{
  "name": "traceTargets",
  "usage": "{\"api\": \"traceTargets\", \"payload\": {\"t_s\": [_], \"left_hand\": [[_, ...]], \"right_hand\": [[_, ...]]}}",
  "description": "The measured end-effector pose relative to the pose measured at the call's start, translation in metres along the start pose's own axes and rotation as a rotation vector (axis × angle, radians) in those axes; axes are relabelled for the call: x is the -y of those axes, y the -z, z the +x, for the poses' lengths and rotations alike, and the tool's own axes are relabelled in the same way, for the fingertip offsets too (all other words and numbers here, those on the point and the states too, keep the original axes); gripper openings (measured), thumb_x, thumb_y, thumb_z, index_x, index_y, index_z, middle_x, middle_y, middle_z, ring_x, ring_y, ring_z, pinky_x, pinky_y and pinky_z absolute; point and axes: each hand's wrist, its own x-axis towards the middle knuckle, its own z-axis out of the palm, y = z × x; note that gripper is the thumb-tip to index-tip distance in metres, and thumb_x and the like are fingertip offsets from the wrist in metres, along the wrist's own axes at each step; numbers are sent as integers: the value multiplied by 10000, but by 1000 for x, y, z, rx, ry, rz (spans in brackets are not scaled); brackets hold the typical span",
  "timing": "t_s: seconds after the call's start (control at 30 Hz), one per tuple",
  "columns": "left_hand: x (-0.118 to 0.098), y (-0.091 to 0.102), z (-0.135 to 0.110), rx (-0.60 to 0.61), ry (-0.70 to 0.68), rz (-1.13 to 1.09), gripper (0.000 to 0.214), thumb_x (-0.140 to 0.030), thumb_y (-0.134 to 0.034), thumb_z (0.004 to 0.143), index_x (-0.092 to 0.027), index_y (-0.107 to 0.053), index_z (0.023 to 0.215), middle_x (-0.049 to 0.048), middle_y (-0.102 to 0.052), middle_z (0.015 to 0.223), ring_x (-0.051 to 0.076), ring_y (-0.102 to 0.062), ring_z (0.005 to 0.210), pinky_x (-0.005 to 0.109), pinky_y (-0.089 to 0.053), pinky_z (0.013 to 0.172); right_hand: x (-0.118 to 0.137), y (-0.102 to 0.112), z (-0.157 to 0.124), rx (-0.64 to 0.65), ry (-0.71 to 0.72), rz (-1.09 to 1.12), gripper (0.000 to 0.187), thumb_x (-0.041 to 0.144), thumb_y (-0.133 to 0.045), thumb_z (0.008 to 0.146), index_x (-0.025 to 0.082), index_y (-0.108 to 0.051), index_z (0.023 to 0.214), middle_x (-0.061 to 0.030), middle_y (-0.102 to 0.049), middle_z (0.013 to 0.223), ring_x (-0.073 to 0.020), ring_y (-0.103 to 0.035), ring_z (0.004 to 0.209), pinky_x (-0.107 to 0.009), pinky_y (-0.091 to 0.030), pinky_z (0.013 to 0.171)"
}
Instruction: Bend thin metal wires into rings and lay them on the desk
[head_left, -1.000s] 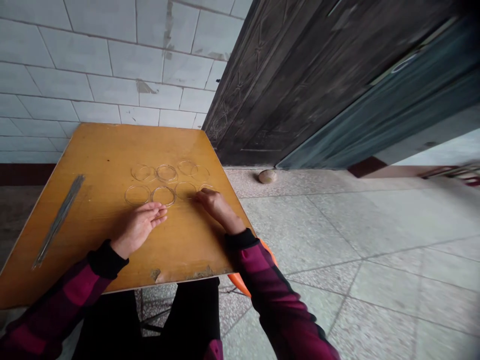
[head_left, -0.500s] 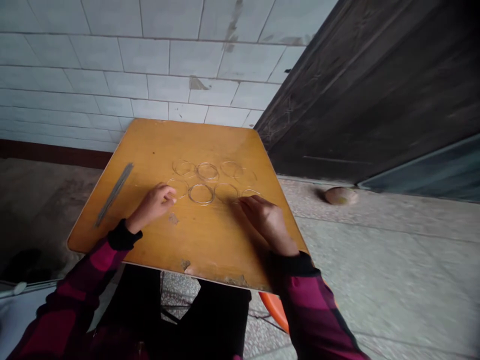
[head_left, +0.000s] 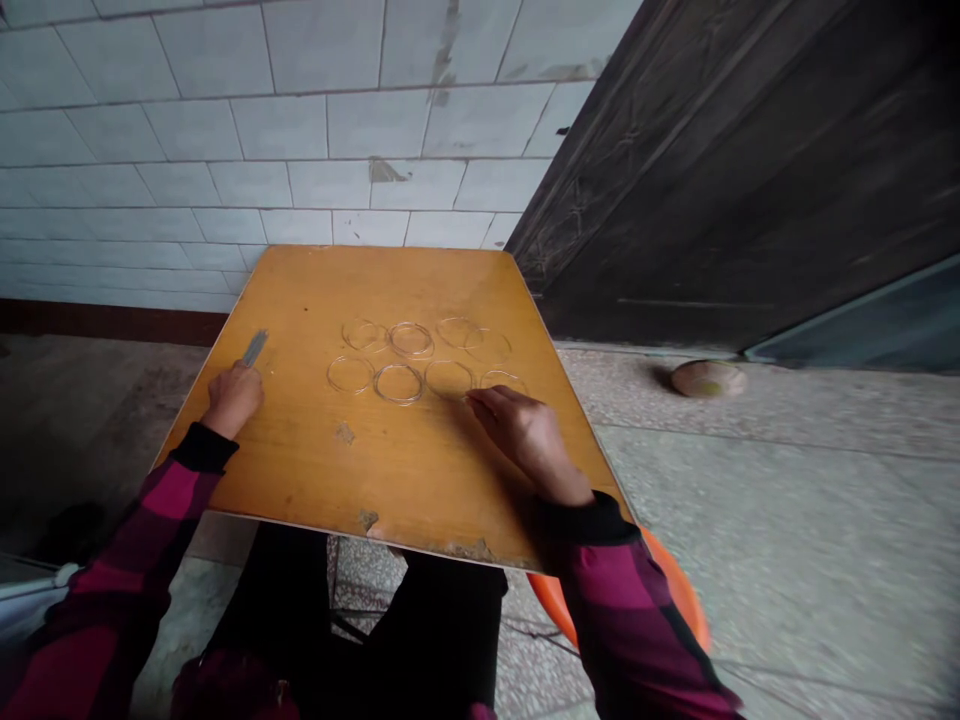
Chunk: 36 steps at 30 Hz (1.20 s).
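Several thin wire rings lie in two rows on the wooden table, among them a denser coil (head_left: pixel 398 384) in the near row and another coil (head_left: pixel 410 340) behind it. My right hand (head_left: pixel 525 435) is at the near row's right end, its thumb and fingers pinched together and partly covering a ring (head_left: pixel 504 380). What is between those fingertips is too small to make out. Over at the table's left side, my left hand (head_left: pixel 234 397) has its fingers curled onto a bundle of straight grey wires (head_left: pixel 256 346). Only the bundle's far end shows; the hand hides the rest.
The wooden table (head_left: pixel 435 480) has chipped patches along its near edge and stands by a white tiled wall (head_left: pixel 300 125). A dark door (head_left: pixel 712 200) is at the right. An orange round object (head_left: pixel 679 590) sits below the right edge, and a shallow round item (head_left: pixel 709 379) lies on the floor.
My left hand has moved left from the rings to the wire bundle, uncovering the near-left ring. My right hand stays pinched in nearly the same spot. The view has shifted slightly.
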Motion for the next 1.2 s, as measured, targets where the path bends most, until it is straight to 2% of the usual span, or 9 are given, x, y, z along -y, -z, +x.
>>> {"api": "traceTargets", "payload": {"t_s": [0.1,0.23,0.37,0.5,0.63,0.7,0.87,1.03,1.2], "left_hand": [[-4,3,-4,-43,-7,344,271,-173,-554,742,-73,-682,959,253,-640,963,431,-593,1014,481,-401,838],[-6,9,0,-2,-117,576,252,-195,-525,763,-96,-709,904,243,-633,1002,379,-616,965,430,-428,801],[-12,7,12,53,-21,460,122,-162,-620,666,-130,-695,758,221,-650,883,376,-614,964,429,-419,802],[-16,3,19,-23,32,181,97,-86,-652,578,-175,-621,600,140,-620,651,359,-608,936,431,-405,812],[-21,10,11,48,-15,218,147,-89,-655,556,-184,-558,502,83,-557,511,295,-609,767,353,-415,700],[-30,15,1,126,-51,95,122,-133,-644,596,-186,-566,518,57,-571,499,217,-579,627,295,-403,608],[-73,7,-29,451,-108,-739,68,-186,-630,665,-171,-564,655,33,-637,610,112,-511,467,241,-376,491],[-115,-44,-56,652,-92,-1177,224,-176,-705,695,-149,-613,897,21,-660,698,106,-558,551,234,-417,552],[-129,-90,-75,842,4,-1404,126,-123,-713,702,-136,-624,790,33,-663,752,103,-586,645,225,-444,623]], "right_hand": [[1,2,0,-6,2,27,308,263,-430,956,147,-710,906,-107,-702,801,-178,-616,643,-262,-381,571],[2,3,0,-8,-2,60,311,269,-429,957,145,-713,925,-108,-701,796,-179,-622,632,-265,-394,568],[3,3,1,-6,-7,69,324,280,-425,963,138,-715,930,-109,-697,789,-182,-624,632,-267,-400,567],[3,2,0,-3,-8,107,322,278,-423,963,139,-713,943,-115,-700,815,-184,-628,652,-271,-413,579],[4,2,0,-19,2,120,304,271,-433,966,137,-705,942,-108,-697,825,-187,-637,670,-271,-428,589],[6,2,1,-46,13,137,290,268,-442,968,134,-698,955,-112,-697,845,-192,-646,692,-272,-449,605],[21,1,3,-110,64,264,249,252,-450,977,146,-669,1032,-115,-687,879,-193,-655,759,-287,-509,673],[48,-4,-1,-207,186,333,330,230,-490,973,172,-541,1294,-117,-674,982,-191,-656,854,-312,-554,718],[62,0,-4,-125,440,414,383,179,-410,1004,201,-490,1378,-95,-671,1066,-172,-645,994,-319,-570,817]]}}
